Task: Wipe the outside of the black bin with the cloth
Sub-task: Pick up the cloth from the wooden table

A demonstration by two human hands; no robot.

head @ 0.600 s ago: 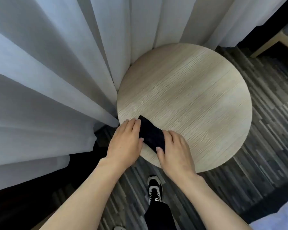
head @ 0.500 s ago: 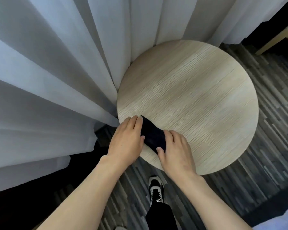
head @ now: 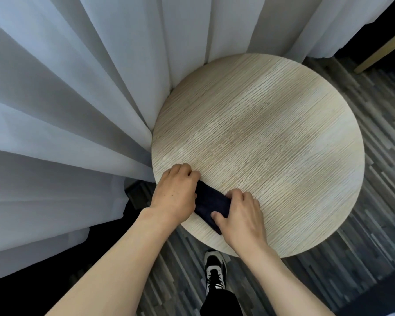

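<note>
Progress looks slight, judging by how things lie; the cloth (head: 211, 202), a dark folded piece, lies on the round wooden table (head: 271, 137) at its near-left edge, one corner reaching almost to the rim; it has not yet left the table. The left hand (head: 175, 193) rests on the cloth's left end with its fingers curled down over it; the right hand (head: 240, 215) covers the right end, thumb pressed on the near edge of the fabric; each grip is closed down onto the cloth, though whether the fingers pinch it or merely press it flat I cannot tell. No black bin can be made out with certainty; a dark shape (head: 137, 192) sits on the floor just beyond the table's left edge, at the foot of the white curtain (head: 78, 110), and it may be part of the bin, but too little of it shows to say. A shoe (head: 214, 270) stands on the striped floor (head: 363, 224) below the table's near edge. By my judgement the work is at its gathering stage: cloth in hand or nearly so; still to come are lifting it, reaching the bin, and wiping its outer walls, none of which shows any sign of being done.
</note>
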